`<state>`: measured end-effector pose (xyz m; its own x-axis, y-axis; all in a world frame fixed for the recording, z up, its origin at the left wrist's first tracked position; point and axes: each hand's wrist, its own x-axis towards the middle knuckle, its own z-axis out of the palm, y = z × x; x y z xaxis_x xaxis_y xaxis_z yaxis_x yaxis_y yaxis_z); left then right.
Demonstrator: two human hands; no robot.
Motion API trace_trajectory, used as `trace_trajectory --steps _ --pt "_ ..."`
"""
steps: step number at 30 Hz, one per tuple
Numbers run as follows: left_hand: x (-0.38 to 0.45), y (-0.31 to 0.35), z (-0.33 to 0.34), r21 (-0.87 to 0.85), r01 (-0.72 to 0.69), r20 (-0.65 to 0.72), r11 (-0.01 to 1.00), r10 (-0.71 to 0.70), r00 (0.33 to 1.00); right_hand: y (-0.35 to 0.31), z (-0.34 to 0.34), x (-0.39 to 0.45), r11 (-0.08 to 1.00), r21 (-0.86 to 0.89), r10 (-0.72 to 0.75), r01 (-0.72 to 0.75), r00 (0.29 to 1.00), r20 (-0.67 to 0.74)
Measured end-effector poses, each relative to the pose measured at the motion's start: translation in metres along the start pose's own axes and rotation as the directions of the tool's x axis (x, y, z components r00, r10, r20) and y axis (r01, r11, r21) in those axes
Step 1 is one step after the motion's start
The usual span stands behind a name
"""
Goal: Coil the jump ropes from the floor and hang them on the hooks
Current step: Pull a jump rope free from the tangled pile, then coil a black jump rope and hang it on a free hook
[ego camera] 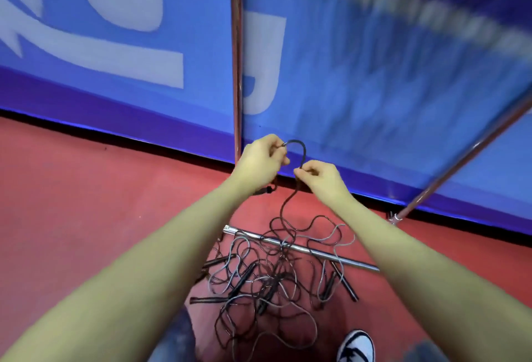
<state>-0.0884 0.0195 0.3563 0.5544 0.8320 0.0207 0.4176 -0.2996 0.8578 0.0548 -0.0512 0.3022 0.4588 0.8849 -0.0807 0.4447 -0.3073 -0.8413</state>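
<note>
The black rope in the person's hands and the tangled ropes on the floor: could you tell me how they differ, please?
The black rope arches in one clean loop between the left hand and right hand, both pinching it; the tangled ropes sprawl untouched. The held stretch is lifted off the floor; the pile lies on it, draped over a metal bar. The held rope is black; the pile includes grey cords. Both remain uncoiled.

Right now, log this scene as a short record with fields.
left hand: grips the black rope, a handle hanging below the hand
right hand: pinches the same rope, a short arch of it between the hands
rope run: drops from the right hand to the pile
pile: tangled black and grey ropes with handles, on the red floor
bar: metal, lies on the floor under part of the pile
hooks: not clearly seen
shoe: lower right
</note>
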Motion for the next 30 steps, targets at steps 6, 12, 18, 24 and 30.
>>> trace_trajectory --steps 6,12,18,24,30 --pt "-0.041 0.098 -0.047 0.021 -0.238 -0.116 0.971 0.239 0.964 -0.093 -0.065 -0.051 0.989 0.033 -0.144 0.144 0.990 -0.013" --pt "-0.081 0.152 -0.067 0.221 -0.259 0.039 0.940 0.257 0.966 -0.191 -0.128 -0.094 0.918 0.147 -0.323 0.368 0.910 -0.261" --pt "-0.101 0.209 -0.075 0.181 -0.284 0.020 0.942 0.286 0.958 -0.260 -0.168 -0.132 0.848 0.055 -0.485 0.526 0.815 -0.319" --pt "-0.106 0.254 -0.087 0.115 -0.319 0.080 0.941 0.311 0.947 -0.290 -0.204 -0.153 0.827 0.061 -0.502 0.559 0.783 -0.368" --pt "-0.104 0.289 -0.100 0.148 -0.302 -0.122 0.942 0.321 0.939 -0.289 -0.228 -0.161 0.843 0.152 -0.411 0.516 0.800 -0.437"
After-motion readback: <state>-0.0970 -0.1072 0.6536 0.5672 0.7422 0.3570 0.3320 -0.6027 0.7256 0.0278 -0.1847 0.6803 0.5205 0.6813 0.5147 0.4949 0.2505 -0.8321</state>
